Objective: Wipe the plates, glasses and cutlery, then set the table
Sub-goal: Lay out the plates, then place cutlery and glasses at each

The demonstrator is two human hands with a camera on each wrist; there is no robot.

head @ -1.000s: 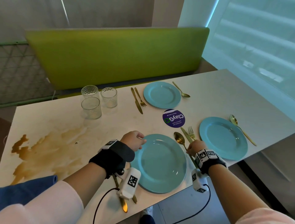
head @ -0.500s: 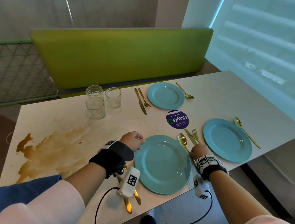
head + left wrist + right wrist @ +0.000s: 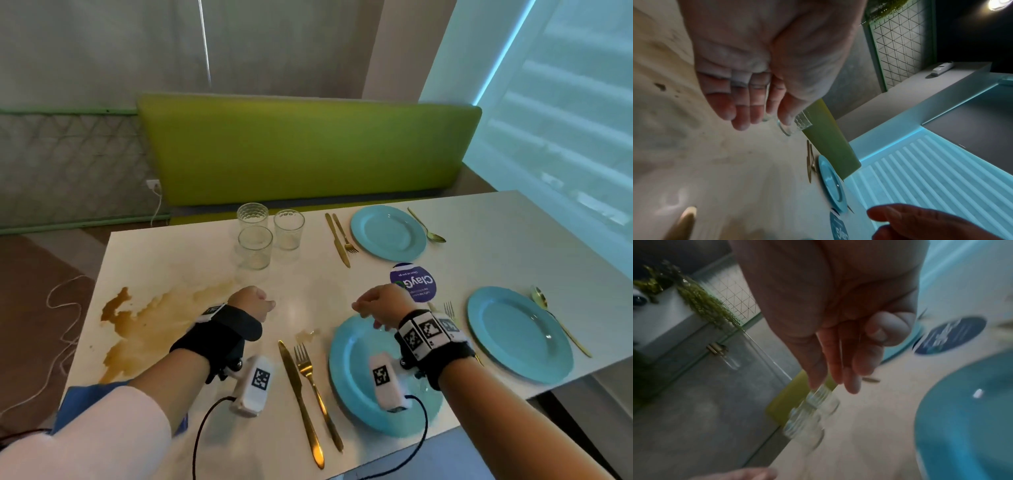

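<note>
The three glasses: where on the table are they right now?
In the head view the three glasses stand clustered at the table's far edge, left of the far plate's knife and fork, beyond the brown stain.

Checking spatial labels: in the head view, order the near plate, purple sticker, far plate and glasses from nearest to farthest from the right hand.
From the right hand:
1. Near plate, beneath it.
2. Purple sticker, just right.
3. Far plate and glasses: too close to call.

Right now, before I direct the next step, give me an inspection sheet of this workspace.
Surface: white table, brown spill on its left part.
Job's things: three blue plates, each flanked by gold cutlery; three glasses clustered at the far edge.
Clutter: blue cloth, round sticker.
Hands: left hand and right hand empty above the table.
Cables: black leads from both wrists; white cord on the floor.
Surroundings: green bench, window.
</note>
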